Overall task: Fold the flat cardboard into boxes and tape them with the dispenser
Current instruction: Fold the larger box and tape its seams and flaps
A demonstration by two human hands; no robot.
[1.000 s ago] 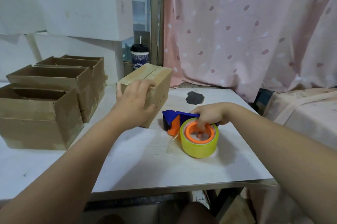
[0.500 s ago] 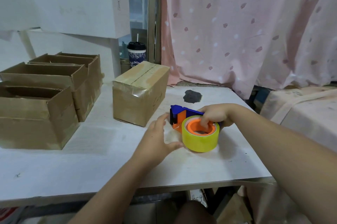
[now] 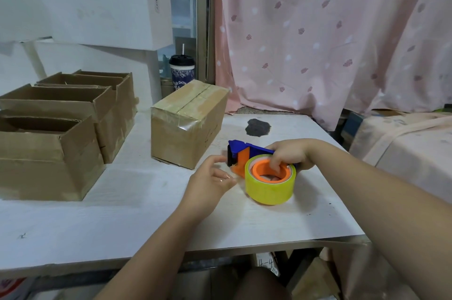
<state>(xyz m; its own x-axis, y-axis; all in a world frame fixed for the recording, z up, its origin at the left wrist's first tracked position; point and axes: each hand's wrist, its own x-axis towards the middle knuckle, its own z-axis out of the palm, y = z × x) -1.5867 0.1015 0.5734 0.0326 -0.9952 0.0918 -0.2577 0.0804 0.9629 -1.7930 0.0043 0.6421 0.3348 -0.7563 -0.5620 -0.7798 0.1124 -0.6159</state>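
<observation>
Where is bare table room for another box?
Free: near strip of the table, from the open boxes to the front edge; far corner round the dark stain. Crowded: left hand and right hand at the tape dispenser by the taped box.

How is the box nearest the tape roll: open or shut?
Shut. The box has its top flaps folded down and taped along the seam.

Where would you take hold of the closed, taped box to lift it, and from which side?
Probably its two long side faces, coming from above, one hand each. The taped box is sealed flat on top, leaving no rim to hook, and both sides stand free of neighbours.
</observation>
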